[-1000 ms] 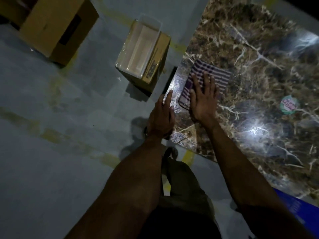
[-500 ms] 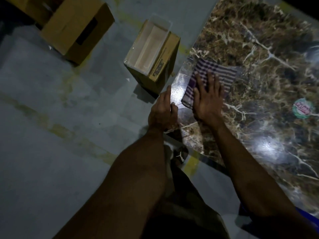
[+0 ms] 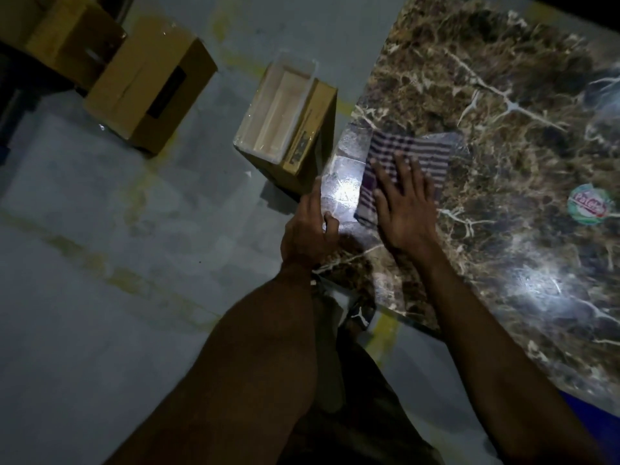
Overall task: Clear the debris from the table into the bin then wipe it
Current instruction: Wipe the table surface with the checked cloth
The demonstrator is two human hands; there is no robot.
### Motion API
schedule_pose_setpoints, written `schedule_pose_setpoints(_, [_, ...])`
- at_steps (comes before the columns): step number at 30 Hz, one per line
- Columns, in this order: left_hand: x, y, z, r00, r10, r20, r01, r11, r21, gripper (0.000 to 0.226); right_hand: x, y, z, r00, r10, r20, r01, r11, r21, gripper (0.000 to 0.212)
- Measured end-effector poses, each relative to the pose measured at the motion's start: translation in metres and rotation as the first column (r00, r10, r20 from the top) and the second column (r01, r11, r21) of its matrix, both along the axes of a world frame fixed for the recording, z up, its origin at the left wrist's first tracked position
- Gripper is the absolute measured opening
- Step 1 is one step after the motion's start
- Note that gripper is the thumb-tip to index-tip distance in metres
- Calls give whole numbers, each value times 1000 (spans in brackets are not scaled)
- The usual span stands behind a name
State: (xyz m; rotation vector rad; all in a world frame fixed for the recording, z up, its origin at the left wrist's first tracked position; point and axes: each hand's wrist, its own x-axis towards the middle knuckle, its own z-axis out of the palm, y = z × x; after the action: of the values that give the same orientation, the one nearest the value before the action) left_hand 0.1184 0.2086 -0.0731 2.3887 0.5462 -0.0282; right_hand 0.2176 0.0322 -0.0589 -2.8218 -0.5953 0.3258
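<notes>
At the marble table's (image 3: 503, 105) near-left corner, a right hand (image 3: 404, 204) presses flat, fingers spread, on a striped cloth (image 3: 407, 152) — the left hand (image 3: 307, 229) rests at the table's edge, fingers loosely extended and holding nothing, just beside the plastic-lined cardboard bin (image 3: 285, 129) on the floor.

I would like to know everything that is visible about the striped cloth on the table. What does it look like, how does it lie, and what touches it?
The striped cloth is a woven-looking fabric with dark purple and pale stripes crossing in a check. It lies flat, apparently folded into a rough rectangle, on the marble-patterned table near its left edge, beside a bright reflection. The right hand presses on its near part with straight, spread fingers, hiding part of it. The left hand rests at the table edge, apart from the cloth.
</notes>
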Motion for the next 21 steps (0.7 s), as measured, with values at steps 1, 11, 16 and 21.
schedule_pose_setpoints(1, [0,-1,0,1000,6,-17,-6,1000,7,73,5,9,1,1000,-24,9,24,1000,6,53])
schedule_pose_setpoints(11, [5,7,-3,997,-45,-64,42,998,-48,75,-35,2,-10,955,296,-8,-296,954,-42,55])
schedule_pose_setpoints(16, [6,7,-4,996,-43,-83,42,999,-15,77,-1,-7,-8,999,-13,48,13,1000,-7,54])
schedule_pose_setpoints(21, [3,12,-6,995,-49,-87,50,999,7,75,24,55,-14,997,-48,65,46,999,26,54])
